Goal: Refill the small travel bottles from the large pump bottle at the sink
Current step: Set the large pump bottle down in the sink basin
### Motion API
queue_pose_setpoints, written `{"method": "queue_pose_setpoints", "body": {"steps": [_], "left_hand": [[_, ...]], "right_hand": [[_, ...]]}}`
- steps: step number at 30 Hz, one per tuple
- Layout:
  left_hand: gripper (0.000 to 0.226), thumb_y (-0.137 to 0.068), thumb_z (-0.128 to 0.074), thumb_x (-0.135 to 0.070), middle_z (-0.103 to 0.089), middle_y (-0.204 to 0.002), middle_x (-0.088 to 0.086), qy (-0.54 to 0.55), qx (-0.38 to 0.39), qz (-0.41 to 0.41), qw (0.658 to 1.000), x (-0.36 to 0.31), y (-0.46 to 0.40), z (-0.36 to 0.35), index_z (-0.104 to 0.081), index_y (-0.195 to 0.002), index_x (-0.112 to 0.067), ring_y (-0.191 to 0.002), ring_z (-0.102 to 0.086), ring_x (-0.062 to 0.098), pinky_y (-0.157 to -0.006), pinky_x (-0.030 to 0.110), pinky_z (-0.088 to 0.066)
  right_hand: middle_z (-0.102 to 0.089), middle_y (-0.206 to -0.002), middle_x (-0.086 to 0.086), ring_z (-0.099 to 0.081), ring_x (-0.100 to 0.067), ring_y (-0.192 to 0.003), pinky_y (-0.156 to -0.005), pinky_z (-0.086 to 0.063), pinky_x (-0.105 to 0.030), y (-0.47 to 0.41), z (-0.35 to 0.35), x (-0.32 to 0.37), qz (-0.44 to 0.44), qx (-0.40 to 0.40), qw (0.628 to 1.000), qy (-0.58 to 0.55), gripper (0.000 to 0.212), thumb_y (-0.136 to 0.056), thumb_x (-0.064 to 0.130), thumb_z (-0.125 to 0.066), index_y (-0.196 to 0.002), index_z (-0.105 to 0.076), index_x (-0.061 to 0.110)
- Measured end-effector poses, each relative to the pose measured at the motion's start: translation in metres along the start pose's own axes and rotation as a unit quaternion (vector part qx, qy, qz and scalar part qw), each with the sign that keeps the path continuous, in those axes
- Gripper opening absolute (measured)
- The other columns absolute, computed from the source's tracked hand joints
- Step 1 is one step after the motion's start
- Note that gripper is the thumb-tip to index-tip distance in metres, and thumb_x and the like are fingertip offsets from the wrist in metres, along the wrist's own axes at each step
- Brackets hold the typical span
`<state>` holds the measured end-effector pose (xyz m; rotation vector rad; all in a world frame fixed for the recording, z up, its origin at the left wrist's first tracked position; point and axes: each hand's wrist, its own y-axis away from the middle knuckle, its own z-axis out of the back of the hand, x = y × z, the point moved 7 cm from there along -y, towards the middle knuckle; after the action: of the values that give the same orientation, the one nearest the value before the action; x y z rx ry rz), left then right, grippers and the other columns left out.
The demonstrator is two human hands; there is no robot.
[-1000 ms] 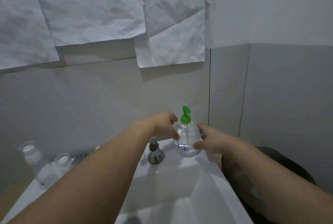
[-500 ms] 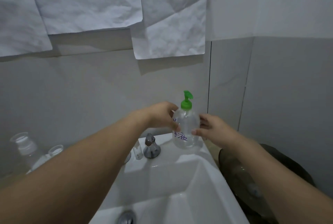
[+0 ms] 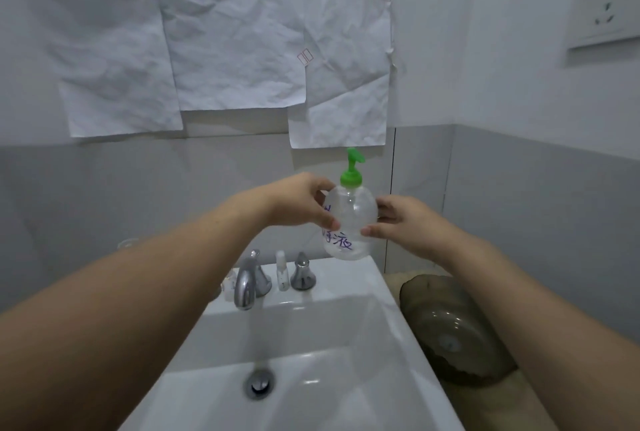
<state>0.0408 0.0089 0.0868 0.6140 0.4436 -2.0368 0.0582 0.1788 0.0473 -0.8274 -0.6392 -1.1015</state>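
Clear pump bottle point(image 3: 349, 219) at frame centre, left hand point(image 3: 301, 200) gripping its left side, right hand point(image 3: 401, 222) gripping its right, above sink point(image 3: 349, 295) rear ledge

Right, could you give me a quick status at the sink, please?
Left hand and right hand grip pump bottle, upright over sink corner. Nothing blocking.
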Motion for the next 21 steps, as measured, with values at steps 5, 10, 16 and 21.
{"method": "queue_pose_setpoints", "body": {"steps": [5, 10, 16, 21], "left_hand": [[0.052, -0.073, -0.082, -0.011, -0.074, -0.102, 0.001, 0.037, -0.001, 0.012, 0.999, 0.001, 0.045, -0.014, -0.064, -0.121, -0.018, -0.095, -0.071, 0.018, -0.097, 0.038, -0.051], [0.05, -0.073, -0.082, -0.011, -0.074, -0.102, 0.003, 0.073, 0.011, 0.038, 0.997, 0.018, 0.073, -0.04, -0.063, -0.12, -0.016, -0.095, -0.071, 0.019, -0.094, 0.038, -0.053], [0.056, -0.066, -0.084, -0.024, -0.073, -0.103, -0.002, 0.082, 0.027, 0.07, 0.994, 0.052, 0.091, -0.091, -0.063, -0.118, -0.021, -0.096, -0.069, 0.016, -0.096, 0.042, -0.051], [0.054, -0.066, -0.083, -0.017, -0.073, -0.104, -0.005, 0.106, 0.034, 0.087, 0.99, 0.087, 0.098, -0.136, -0.065, -0.116, -0.024, -0.095, -0.07, 0.014, -0.095, 0.041, -0.053]], "right_hand": [[-0.072, -0.111, 0.004, -0.066, -0.01, -0.105, -0.1, -0.049, -0.04, 0.031, -0.021, 0.012, 0.001, 0.032, 0.999, 0.006, 0.038, -0.08, 0.015, -0.077, -0.116, -0.065, 0.019], [-0.071, -0.114, 0.003, -0.066, -0.01, -0.107, -0.101, -0.049, -0.041, 0.06, -0.049, 0.002, -0.022, 0.043, 0.999, -0.007, 0.044, -0.08, 0.016, -0.078, -0.121, -0.062, 0.015], [-0.072, -0.11, 0.006, -0.067, -0.008, -0.105, -0.099, -0.05, -0.042, 0.091, -0.085, -0.034, -0.047, 0.066, 0.997, -0.008, 0.039, -0.079, 0.016, -0.078, -0.115, -0.064, 0.017], [-0.07, -0.111, 0.007, -0.067, -0.007, -0.103, -0.096, -0.051, -0.043, 0.106, -0.117, -0.077, -0.068, 0.076, 0.995, 0.004, 0.04, -0.075, 0.023, -0.079, -0.112, -0.063, 0.021]]}}
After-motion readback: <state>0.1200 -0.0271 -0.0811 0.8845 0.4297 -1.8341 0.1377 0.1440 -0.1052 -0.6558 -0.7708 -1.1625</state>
